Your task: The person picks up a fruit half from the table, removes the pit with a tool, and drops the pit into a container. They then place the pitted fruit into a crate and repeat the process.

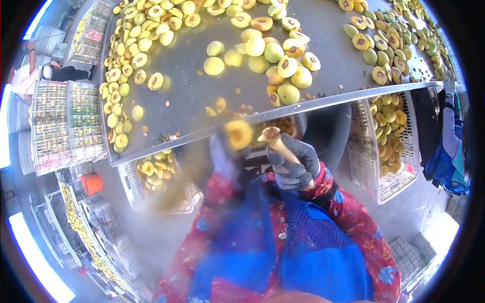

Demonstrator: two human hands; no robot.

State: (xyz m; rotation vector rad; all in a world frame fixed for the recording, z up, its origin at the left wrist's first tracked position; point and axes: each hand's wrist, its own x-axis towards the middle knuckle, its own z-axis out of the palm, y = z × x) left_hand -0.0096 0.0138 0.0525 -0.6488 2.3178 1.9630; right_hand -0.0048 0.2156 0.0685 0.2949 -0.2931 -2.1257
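My right hand (293, 164), in a grey glove, is closed around the pale handle of a small tool (283, 147), whose brownish rounded tip points up and left. Beside that tip, a yellow fruit half (238, 135) with a brown hollow is at my left hand (221, 154). That hand is gloved and blurred, close to the table's front edge. On the metal table (187, 96), cut yellow-green fruits (288, 67) lie in a cluster beyond my hands, some with brown centres. Small scraps (221, 104) lie near the edge.
More fruit halves (135, 43) cover the table's left side. Below the edge stand a fruit crate (358, 146) at right and another crate (134, 189) at left. Stacked crates (49, 126) and an orange bucket (91, 183) are farther left. A person (449, 141) stands at right.
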